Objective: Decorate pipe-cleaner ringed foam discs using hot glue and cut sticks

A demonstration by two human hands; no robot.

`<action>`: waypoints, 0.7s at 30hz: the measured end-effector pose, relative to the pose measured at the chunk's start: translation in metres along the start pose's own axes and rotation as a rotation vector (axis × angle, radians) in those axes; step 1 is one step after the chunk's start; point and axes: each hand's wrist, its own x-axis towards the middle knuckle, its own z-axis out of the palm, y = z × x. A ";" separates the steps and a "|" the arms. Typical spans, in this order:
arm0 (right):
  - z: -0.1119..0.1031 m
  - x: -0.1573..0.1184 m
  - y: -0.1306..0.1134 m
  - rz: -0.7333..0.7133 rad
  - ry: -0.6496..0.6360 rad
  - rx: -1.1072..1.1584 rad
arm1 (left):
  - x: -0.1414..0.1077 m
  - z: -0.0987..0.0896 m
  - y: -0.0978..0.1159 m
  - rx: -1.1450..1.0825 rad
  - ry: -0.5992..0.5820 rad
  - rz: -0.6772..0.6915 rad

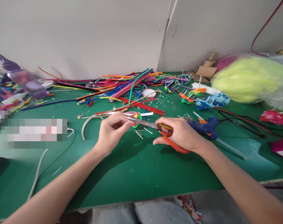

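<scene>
My right hand (178, 132) grips a pair of scissors (153, 125) by its orange-red and yellow handles. The blades point left, their tips reaching the fingertips of my left hand (114, 129). With thumb and forefinger closed, my left hand pinches a small green, red and yellow pipe-cleaner piece (137, 116); the blades cross in front of it and hide part of it. Thin white offcuts (139, 134) lie on the green table (132, 174) just below. Right of my right hand lies a blue hot glue gun (208, 128) with a clear glue stick in its back.
A heap of coloured pipe cleaners (129, 85) lies along the wall. Finished-looking colourful pieces (213, 101) stand at right, before a bag of yellow material (248, 79). A purple bottle (26, 81) leans at far left. A white cable (40, 165) crosses the left side.
</scene>
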 end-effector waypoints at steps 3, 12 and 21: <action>0.001 0.000 0.000 -0.007 0.001 0.013 | 0.000 0.000 0.001 0.006 0.002 0.000; 0.005 0.000 0.003 -0.066 0.054 0.023 | -0.001 0.001 -0.002 0.000 0.009 -0.015; 0.003 0.000 0.002 -0.075 0.077 0.010 | -0.001 0.000 -0.002 0.014 -0.004 -0.007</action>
